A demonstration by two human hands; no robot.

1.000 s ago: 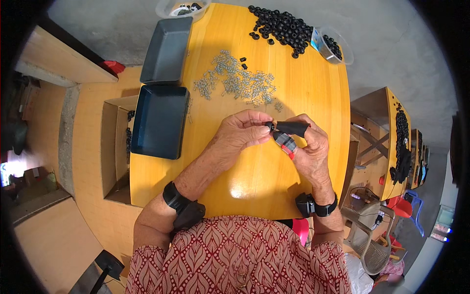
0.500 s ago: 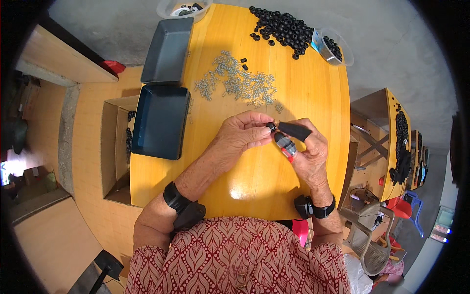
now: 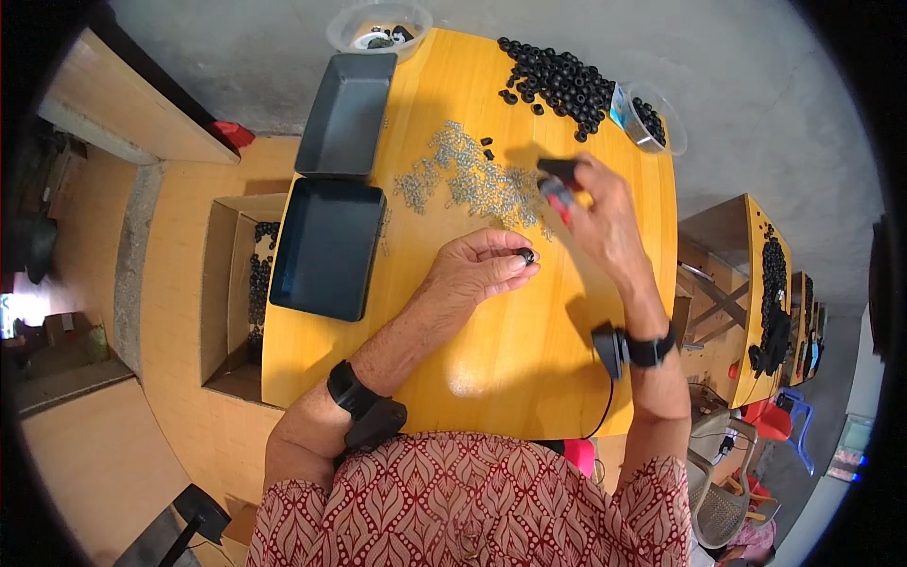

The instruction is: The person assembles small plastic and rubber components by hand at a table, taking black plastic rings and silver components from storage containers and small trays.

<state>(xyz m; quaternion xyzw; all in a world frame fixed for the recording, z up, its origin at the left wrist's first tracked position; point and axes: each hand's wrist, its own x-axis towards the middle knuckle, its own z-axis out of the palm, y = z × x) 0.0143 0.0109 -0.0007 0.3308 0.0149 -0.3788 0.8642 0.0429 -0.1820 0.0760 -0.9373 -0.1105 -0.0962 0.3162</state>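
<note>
My left hand (image 3: 482, 269) pinches a small round black part (image 3: 525, 255) between thumb and fingertips, above the middle of the table. Up and to the right of it, my right hand (image 3: 605, 217) is closed around a black, grey and red hand tool (image 3: 557, 194). Motion blurs this tool, and I cannot make out its exact kind. Its front end is over the right edge of a spread of small silvery metal pieces (image 3: 463, 170), which look like little screws. Two small black pieces (image 3: 487, 148) lie at the far side of that spread.
Two dark trays (image 3: 326, 250) line the table's left side. Black round parts (image 3: 557, 83) are heaped at the far right, beside a clear tub (image 3: 652, 118) holding more. Another clear tub (image 3: 378, 28) stands far left. A cardboard box (image 3: 227, 293) with black parts is left of the table (image 3: 453, 378).
My right hand has moved away from the left, far and upward, taking the tool off the black part. My left hand keeps its pinch. The whole view has shifted slightly.
</note>
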